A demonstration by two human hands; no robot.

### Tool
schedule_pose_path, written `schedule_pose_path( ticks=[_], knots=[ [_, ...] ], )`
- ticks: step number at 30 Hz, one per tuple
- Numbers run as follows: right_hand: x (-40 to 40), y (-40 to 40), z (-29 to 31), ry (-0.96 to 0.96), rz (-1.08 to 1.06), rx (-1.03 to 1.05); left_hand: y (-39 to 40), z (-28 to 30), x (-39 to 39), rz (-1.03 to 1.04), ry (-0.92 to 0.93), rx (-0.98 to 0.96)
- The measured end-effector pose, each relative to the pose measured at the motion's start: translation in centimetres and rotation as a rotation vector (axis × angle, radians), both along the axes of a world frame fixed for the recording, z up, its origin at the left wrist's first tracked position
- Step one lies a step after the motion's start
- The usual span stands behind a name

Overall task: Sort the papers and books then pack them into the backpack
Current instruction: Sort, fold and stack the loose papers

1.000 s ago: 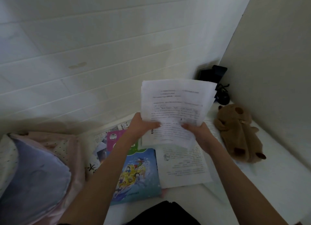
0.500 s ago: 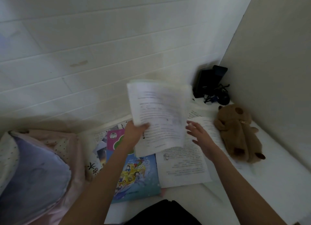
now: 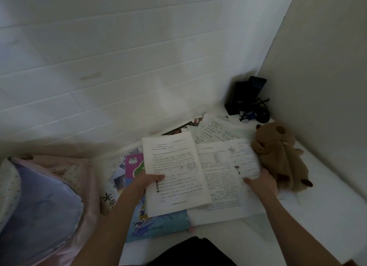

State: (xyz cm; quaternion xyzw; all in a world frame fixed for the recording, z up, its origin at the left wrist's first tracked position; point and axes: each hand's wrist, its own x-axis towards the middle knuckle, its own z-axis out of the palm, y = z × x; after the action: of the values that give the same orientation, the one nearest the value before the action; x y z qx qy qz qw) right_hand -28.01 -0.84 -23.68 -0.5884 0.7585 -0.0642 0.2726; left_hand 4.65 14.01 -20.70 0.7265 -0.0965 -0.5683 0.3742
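Note:
My left hand (image 3: 148, 181) grips the left edge of a stack of printed white papers (image 3: 175, 172), held low over a colourful blue children's book (image 3: 156, 225). My right hand (image 3: 262, 183) rests on another printed sheet (image 3: 224, 178) lying to the right, fingers on its right edge; the grip is blurred. More loose printed sheets (image 3: 215, 132) and picture pages lie behind them near the wall. A pink and lavender backpack (image 3: 39, 206) sits at the left.
A brown plush bear (image 3: 280, 156) lies right of the papers, touching my right hand. A black box and tangled cable (image 3: 246, 98) stand in the back corner. White walls close in behind and on the right. Something black (image 3: 190, 253) sits at the bottom edge.
The paper stack came down from chest height and shifted left, held now only by my left hand. My right hand let go and moved right onto the lying sheet.

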Motion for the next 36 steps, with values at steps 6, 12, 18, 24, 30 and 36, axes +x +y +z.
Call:
schedule_pose_path(
  ticks=[6, 12, 18, 24, 30, 36],
  knots=[
    [2.0, 1.6, 1.3, 0.11, -0.004, -0.127, -0.2, -0.4, 0.0, 0.027, 0.003, -0.027],
    [5.9, 1.9, 5.2, -0.023, 0.042, -0.389, 0.2, -0.2, -0.3, 0.087, 0.0, -0.092],
    [10.0, 0.9, 8.2, -0.387, 0.445, 0.132, -0.6, -0.7, -0.1, 0.144, 0.046, -0.095],
    [7.0, 0.9, 4.9, -0.213, 0.273, 0.181, -0.4, -0.8, -0.1, 0.126, 0.021, -0.084],
    [9.2, 2.0, 6.9, -0.729, 0.137, 0.187, -0.5, -1.0, -0.4, 0.11, 0.0, -0.103],
    [9.9, 2.7, 5.1, -0.448, 0.366, 0.163, -0.2, -0.2, -0.9, 0.066, -0.031, -0.171]
  ],
)
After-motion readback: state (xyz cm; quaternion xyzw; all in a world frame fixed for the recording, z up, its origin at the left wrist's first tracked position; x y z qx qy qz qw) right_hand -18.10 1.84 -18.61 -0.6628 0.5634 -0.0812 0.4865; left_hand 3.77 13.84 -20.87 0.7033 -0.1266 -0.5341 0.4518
